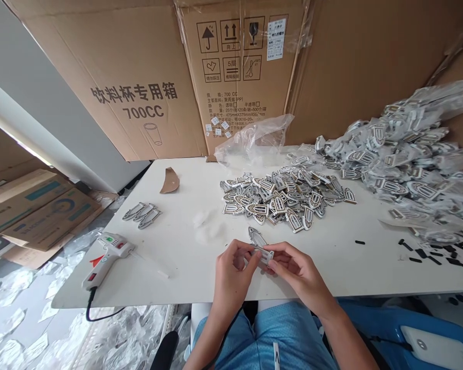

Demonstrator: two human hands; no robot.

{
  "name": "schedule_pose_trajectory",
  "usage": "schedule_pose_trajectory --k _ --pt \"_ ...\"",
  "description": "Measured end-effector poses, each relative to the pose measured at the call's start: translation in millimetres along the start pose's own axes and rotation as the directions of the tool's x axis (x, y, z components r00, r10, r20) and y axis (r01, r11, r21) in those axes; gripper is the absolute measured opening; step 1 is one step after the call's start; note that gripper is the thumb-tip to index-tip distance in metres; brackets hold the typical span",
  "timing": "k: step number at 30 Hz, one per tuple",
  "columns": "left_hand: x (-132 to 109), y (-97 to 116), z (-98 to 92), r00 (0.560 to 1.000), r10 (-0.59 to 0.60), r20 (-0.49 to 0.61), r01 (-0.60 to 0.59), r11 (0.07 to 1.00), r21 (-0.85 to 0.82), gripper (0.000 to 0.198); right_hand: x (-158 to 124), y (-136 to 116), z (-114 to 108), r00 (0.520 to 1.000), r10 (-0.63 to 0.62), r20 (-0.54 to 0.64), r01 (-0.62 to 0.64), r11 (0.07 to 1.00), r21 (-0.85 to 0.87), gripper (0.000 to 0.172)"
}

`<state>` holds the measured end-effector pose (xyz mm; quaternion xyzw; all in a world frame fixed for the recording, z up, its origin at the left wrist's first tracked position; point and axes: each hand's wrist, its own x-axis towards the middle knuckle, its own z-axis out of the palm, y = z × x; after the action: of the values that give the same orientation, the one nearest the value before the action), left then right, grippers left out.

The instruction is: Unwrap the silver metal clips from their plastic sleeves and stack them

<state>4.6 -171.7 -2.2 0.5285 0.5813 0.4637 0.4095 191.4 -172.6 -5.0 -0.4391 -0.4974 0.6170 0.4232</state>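
Observation:
My left hand (233, 267) and my right hand (293, 267) meet at the near edge of the white table (185, 205), both pinched on one small silver shield-shaped badge (261, 254). Another badge of the same kind (256, 236) lies flat on the table just beyond my fingers. Further back spreads a loose heap of badges (281, 198). Three finished-looking silver pieces (142, 213) lie side by side at the left.
A white glue gun (106, 257) with its black cord rests at the table's left front corner. Bagged badges (409, 154) pile up at the right, small black strips (428, 252) beside them. Large cardboard boxes (231, 72) stand behind; a clear plastic bag (254, 139) lies before them.

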Motion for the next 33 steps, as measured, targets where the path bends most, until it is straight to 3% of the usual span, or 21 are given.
schedule_pose_trajectory --k 19,25,29,33 --pt "0.5 -7.2 -1.1 1.000 0.013 -0.017 -0.013 1.000 -0.001 0.036 -1.1 -0.3 -0.6 0.999 0.003 -0.049 0.001 0.998 0.068 0.043" --pt "0.7 -3.2 -3.1 0.997 -0.003 0.082 0.001 1.000 0.030 0.039 -1.2 5.4 -2.8 0.999 -0.016 -0.045 0.021 0.993 0.114 0.036" --pt "1.0 -0.3 -5.2 0.991 -0.046 0.130 0.042 0.999 0.031 0.045 -1.7 7.1 -4.3 0.997 -0.080 -0.010 0.080 0.997 0.014 0.031" --pt "1.0 0.9 -7.9 0.981 -0.085 0.176 0.084 0.996 0.010 0.048 -1.4 8.2 -3.6 0.957 -0.289 0.004 0.282 0.933 -0.224 0.016"
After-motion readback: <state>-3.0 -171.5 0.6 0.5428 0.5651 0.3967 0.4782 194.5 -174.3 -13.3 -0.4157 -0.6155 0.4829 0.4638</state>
